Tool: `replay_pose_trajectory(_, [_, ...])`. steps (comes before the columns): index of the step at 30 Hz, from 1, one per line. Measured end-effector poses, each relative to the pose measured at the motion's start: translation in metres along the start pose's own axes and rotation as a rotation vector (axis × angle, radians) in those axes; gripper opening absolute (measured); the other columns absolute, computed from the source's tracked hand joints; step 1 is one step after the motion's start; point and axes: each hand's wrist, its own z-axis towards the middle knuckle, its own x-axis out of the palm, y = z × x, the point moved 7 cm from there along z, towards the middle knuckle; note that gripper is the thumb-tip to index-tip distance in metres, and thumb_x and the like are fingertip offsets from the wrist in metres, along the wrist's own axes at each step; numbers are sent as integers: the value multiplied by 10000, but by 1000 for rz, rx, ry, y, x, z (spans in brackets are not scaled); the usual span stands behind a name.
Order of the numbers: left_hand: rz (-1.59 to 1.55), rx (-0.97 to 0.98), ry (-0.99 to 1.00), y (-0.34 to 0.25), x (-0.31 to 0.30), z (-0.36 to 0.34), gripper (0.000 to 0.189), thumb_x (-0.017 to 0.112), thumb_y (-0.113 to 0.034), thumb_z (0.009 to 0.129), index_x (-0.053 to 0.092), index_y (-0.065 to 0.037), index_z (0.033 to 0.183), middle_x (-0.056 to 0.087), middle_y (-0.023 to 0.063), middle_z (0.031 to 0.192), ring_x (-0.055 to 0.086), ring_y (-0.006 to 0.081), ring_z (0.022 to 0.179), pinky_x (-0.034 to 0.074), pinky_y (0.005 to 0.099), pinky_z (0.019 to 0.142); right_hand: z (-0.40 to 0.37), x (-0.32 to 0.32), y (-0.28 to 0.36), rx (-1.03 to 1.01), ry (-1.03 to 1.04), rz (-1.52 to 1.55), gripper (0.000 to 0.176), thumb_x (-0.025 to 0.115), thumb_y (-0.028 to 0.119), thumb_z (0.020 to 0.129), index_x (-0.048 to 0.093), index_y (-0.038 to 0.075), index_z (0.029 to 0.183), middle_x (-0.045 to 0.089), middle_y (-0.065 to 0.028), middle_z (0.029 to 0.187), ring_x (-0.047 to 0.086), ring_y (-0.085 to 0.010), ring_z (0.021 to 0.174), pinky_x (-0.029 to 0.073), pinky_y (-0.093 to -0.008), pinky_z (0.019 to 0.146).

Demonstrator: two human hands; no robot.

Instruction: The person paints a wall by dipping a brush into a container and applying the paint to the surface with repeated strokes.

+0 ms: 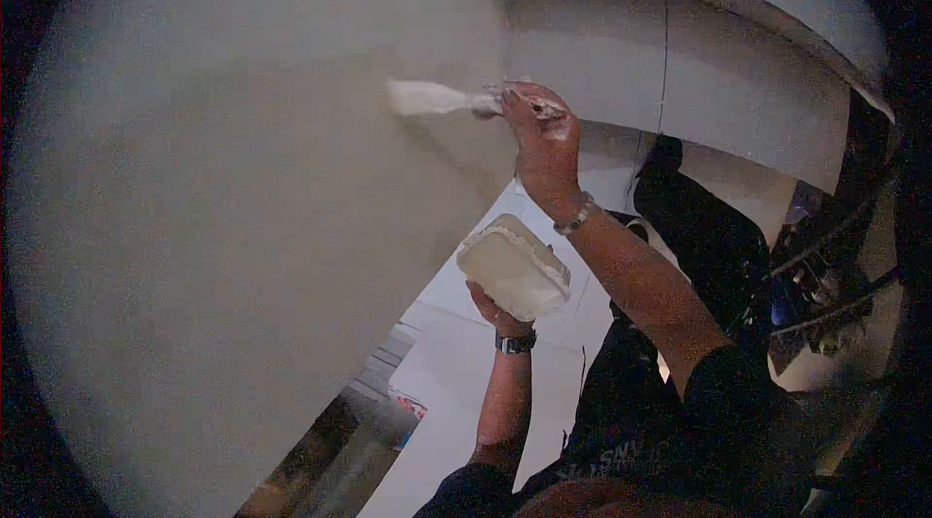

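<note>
My right hand (540,125), with white smears on its fingers, grips a paintbrush (427,99). The brush points left, its white-coated bristles right at the pale wall (243,227). Lower down, my left hand (500,312) supports a rectangular plastic tub (556,270) from beneath, fingers curled around its underside. White paint-like stuff fills the tub and smears its rim. Part of my left hand is hidden under the tub. The tub sits below my right wrist, apart from the brush.
A stepped light ledge (680,57) runs along the upper right. White tiled floor (451,353) shows beneath the tub. Dark cables (840,309) and cluttered items are at the right edge. A brown and grey strip (330,455) lies at lower left.
</note>
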Motion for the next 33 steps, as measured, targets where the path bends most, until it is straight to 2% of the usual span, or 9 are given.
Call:
replay_pose_trajectory(4, [45, 16, 34, -6, 8, -4, 854, 541, -650, 766, 283, -143, 1402, 330, 145, 1402, 384, 417, 1212, 279, 678, 994, -3, -11, -31, 110, 50, 225, 153, 622, 142, 884, 645, 5, 948, 675, -62, 904, 622, -117, 806, 502, -268, 739])
replay_pose_trajectory(6, [-219, -112, 51, 5, -10, 1, 837, 522, -627, 780, 275, -139, 1414, 318, 159, 1425, 360, 445, 1238, 286, 666, 994, 12, -25, -52, 23, 36, -178, 166, 621, 156, 887, 644, -1, 940, 677, -80, 884, 624, -120, 782, 496, -266, 726])
replay_pose_trajectory(9, [74, 6, 46, -6, 7, -5, 868, 530, -661, 766, 270, -138, 1408, 330, 158, 1401, 395, 468, 1188, 290, 686, 979, 29, -45, -85, -16, -47, -310, 169, 596, 149, 907, 615, -14, 949, 659, -70, 918, 610, -105, 826, 495, -255, 737])
replay_pose_trajectory(14, [88, 9, -1, -5, -8, -3, 877, 524, -677, 760, 280, -135, 1406, 362, 180, 1374, 419, 501, 1146, 332, 681, 944, 40, -104, -165, 76, -135, -309, 168, 611, 151, 897, 625, -5, 958, 667, -69, 900, 615, -109, 806, 492, -251, 739])
replay_pose_trajectory(18, [-14, -37, -45, -2, -16, -3, 873, 508, -686, 766, 293, -125, 1399, 388, 179, 1354, 430, 465, 1157, 372, 640, 937, 23, -76, -144, -179, -16, -393, 147, 617, 132, 891, 631, -1, 951, 668, -65, 895, 616, -118, 820, 494, -258, 750])
replay_pose_trajectory(20, [61, -17, -44, -4, -16, -7, 866, 511, -678, 770, 299, -121, 1397, 390, 175, 1358, 430, 439, 1170, 373, 619, 952, -2, -22, -80, 61, 18, -183, 138, 611, 125, 895, 631, 1, 952, 666, -63, 903, 612, -117, 845, 492, -261, 766])
replay_pose_trajectory(26, [105, -17, 10, -6, -24, -12, 852, 544, -645, 770, 309, -113, 1393, 406, 157, 1357, 427, 379, 1198, 367, 576, 988, -26, 18, -19, 27, 121, 187, 163, 589, 143, 910, 625, -7, 962, 662, -64, 908, 604, -122, 858, 483, -261, 787])
replay_pose_trajectory(30, [91, 16, -79, -3, -58, -13, 862, 568, -643, 751, 309, -131, 1395, 409, 135, 1357, 421, 405, 1192, 334, 654, 970, 5, -7, -78, 195, 92, -122, 189, 585, 177, 916, 629, 0, 964, 660, -67, 929, 600, -119, 857, 479, -261, 784])
replay_pose_trajectory(33, [118, 30, -78, -6, -32, -17, 864, 576, -645, 739, 310, -149, 1396, 390, 129, 1374, 416, 420, 1191, 309, 698, 956, 32, -40, -120, -101, 1, -357, 208, 584, 195, 916, 637, -1, 966, 661, -63, 939, 595, -109, 851, 475, -260, 779])
